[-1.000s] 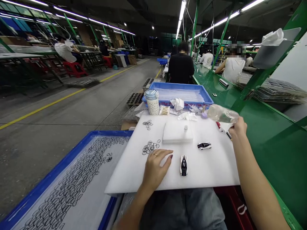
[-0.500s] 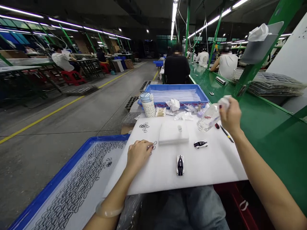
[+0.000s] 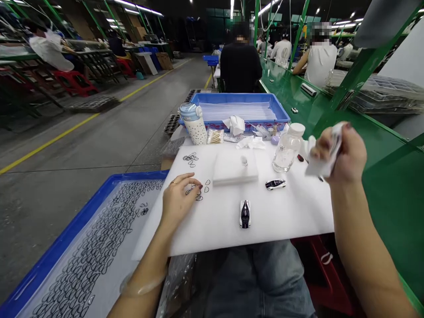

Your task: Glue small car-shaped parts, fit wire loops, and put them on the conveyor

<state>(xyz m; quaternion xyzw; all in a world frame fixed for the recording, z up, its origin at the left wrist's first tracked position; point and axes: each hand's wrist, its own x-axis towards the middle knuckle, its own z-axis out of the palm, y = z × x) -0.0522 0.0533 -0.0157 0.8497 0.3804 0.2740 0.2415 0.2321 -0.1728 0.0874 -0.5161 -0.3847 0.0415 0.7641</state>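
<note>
Rings (image 3: 199, 198), thin and black, lie loosely clustered at the fingertips of the left hand (image 3: 179, 199), toward the left side of the white surface (image 3: 205, 234). That hand is palm down, its thumb and forefinger brought close together; whether a ring sits pinched between them I cannot tell. Another small pile (image 3: 190, 157) of rings lies farther back. The right hand (image 3: 350, 154), raised above the right edge of the surface, is clamped on a crumpled white tissue (image 3: 324, 168), both a little blurred. Just left of it stands a clear glass bottle (image 3: 285, 152) with a white lid. One black-and-white toy car (image 3: 245, 215) rests near the front edge, nose and tail pointing away and toward the person; a second toy car (image 3: 275, 184) lies crosswise near the bottle. Between the rings and the bottle sits a white foam block (image 3: 228, 171) with a small clear piece (image 3: 244, 161) on top. Behind stand a dotted tumbler (image 3: 194, 128), cotton swabs (image 3: 215, 136) and a blue tray (image 3: 281, 114). Rows of rings fill much of a larger blue tray (image 3: 59, 252) at left.
</note>
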